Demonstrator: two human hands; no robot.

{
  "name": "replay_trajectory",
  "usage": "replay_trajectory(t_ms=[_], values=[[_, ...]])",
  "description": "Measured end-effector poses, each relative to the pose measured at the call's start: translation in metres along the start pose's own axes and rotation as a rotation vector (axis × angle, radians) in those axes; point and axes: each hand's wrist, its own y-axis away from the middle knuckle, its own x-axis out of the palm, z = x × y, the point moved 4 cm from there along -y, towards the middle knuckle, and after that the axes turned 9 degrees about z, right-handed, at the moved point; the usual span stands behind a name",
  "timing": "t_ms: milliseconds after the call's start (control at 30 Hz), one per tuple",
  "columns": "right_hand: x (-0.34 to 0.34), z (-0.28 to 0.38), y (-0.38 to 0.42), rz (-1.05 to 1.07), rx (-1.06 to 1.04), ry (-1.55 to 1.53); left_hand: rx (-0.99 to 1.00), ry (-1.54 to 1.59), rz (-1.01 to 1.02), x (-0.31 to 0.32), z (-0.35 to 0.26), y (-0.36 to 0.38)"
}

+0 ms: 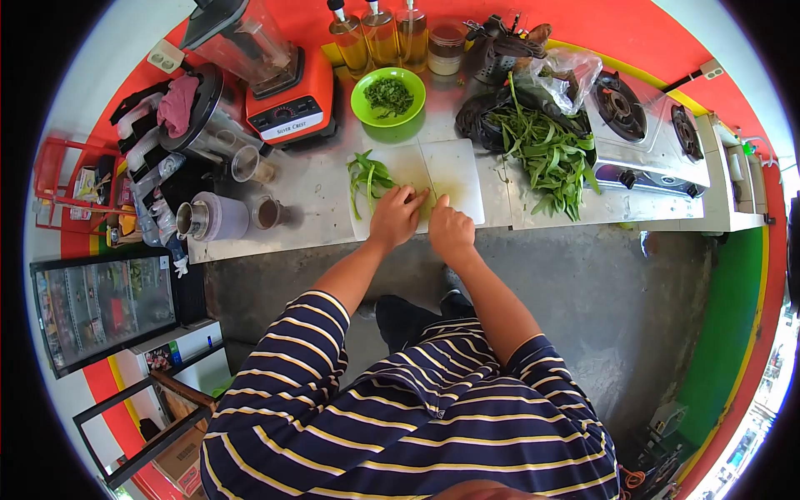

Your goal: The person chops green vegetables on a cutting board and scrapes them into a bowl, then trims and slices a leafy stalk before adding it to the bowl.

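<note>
A white cutting board [461, 173] lies near the front edge of the metal counter. Green leafy stems [367, 177] rest on its left side, reaching toward my left hand [395, 218], whose fingers are bent and closed on the board at the stems. Close on its right, my right hand [452, 227] is closed around a knife handle, mostly hidden by the fingers; the thin blade [427, 167] points away across the board. Behind the board, a green bowl [359, 106] holds chopped greens [388, 97].
A large leafy bunch [550, 154] lies right of the board, beside the gas stove [650, 158]. To the left are a red blender [292, 117], a clear cup [252, 165] and a metal-topped container [218, 217]. Oil bottles [380, 37] stand at the wall.
</note>
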Motion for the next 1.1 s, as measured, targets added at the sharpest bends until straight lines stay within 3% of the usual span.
replay_trajectory(t_ms=[167, 400, 600, 800, 1100], values=[[-0.002, 0.001, 0.009, -0.06, -0.041, 0.05, -0.011, 0.011, 0.002, 0.0, -0.001, 0.0], [0.007, 0.007, 0.002, 0.013, 0.04, 0.011, 0.005, -0.007, -0.004, 0.0, 0.0, 0.001], [-0.002, 0.008, 0.012, -0.009, -0.041, -0.006, 0.0, 0.005, -0.007, 0.001, 0.002, 0.002], [0.008, 0.013, 0.006, -0.003, 0.059, 0.027, -0.002, 0.003, 0.005, 0.002, 0.003, 0.001], [0.012, 0.013, 0.013, -0.096, -0.013, 0.051, -0.02, 0.019, 0.012, 0.004, 0.005, 0.002]])
